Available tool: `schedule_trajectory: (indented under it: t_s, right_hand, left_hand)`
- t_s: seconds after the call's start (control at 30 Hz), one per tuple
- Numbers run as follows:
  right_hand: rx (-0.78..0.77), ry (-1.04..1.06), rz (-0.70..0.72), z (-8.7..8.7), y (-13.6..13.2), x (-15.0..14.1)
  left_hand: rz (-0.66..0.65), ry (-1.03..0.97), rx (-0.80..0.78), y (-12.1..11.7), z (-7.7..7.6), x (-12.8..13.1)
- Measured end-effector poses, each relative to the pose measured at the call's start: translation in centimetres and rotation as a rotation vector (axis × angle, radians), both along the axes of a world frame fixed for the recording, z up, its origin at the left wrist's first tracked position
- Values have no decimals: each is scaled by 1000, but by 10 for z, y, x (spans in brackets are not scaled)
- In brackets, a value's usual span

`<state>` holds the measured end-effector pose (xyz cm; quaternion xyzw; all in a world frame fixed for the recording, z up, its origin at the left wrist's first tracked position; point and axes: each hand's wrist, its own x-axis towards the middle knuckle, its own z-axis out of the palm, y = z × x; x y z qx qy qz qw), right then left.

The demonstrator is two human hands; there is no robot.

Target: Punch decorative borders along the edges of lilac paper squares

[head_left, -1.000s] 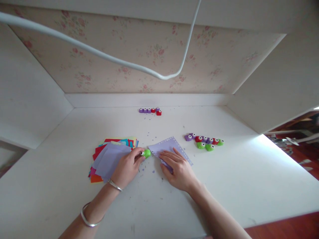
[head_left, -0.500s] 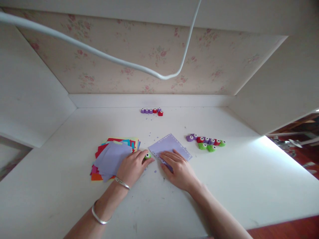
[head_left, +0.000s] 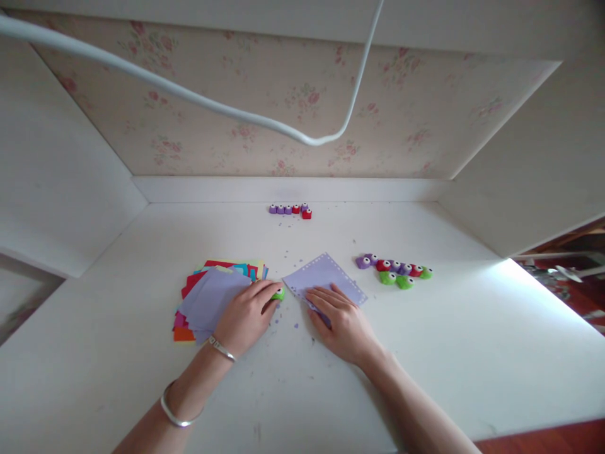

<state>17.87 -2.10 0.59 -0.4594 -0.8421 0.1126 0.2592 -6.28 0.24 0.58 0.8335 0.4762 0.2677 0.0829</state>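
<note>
My left hand has its thumb and fingers around a small green craft punch with a white top, just off the left corner of a purple sheet. Rows of small punched holes line two edges of that sheet. My right hand lies flat on the sheet's near part, fingers stretched out, pressing it to the table. Beneath and beside my left hand is a fanned stack of coloured paper, purple sheets uppermost. Tiny purple cut-outs are scattered between my hands.
To the right sits a cluster of purple, red and green punches. Another short row of purple and red punches stands near the back wall. A white cable hangs across the upper view. White side panels flank the table.
My left hand has shifted slightly left with the green punch, drawing it back a little from the sheet's corner. My right hand stays on the paper. The camera view has shifted slightly.
</note>
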Motion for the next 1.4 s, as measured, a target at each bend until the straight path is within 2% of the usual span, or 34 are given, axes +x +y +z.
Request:
schedule_trajectory:
  t_s: [0.1,0.3,0.53,0.9,1.4]
  right_hand:
    - [30,4,-1,0,-1,-1]
    - [88,-1,1,0,-1,-4]
    - [130,10,-1,4,-2,-4]
    - [238,-26,-1,2,-1,-7]
    - [184,-37,8,2,0,-6]
  left_hand:
    - [45,-54,5,1,-1,-1]
    - [76,-185,-91,5,-6,-2]
    - [88,-187,-112,8,-10,-2]
    - [65,-198,-88,6,-8,1]
    - [55,-181,-93,6,-4,3]
